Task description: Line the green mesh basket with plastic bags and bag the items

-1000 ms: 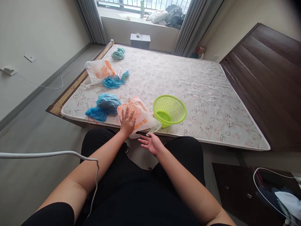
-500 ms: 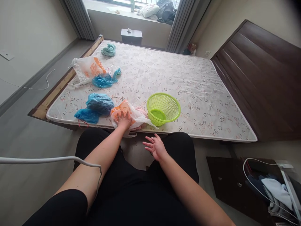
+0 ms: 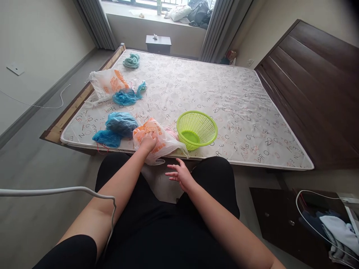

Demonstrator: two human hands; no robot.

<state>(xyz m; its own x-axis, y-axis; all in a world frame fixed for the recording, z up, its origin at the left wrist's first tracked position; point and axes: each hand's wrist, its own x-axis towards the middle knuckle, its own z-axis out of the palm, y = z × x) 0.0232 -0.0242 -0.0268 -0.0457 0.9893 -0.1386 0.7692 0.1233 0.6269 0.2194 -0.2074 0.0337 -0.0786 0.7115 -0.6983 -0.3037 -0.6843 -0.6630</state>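
The left hand [image 3: 149, 142] has curled, pinching the crinkled plastic bag [image 3: 166, 144]; the right hand [image 3: 181, 175] spreads.

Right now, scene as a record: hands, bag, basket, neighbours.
left hand: on the orange-printed bag, fingers curled, grip unclear
right hand: open, holding nothing, off the near edge of the mattress
green basket: on mattress, right of that bag
bulky blue bag: on mattress, left of it
teal cloth: far left corner

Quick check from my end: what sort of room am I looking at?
Most likely a bedroom: a white, letter-printed mattress lies on a bed, with a dark brown panelled headboard at one end and long grey curtains beyond.
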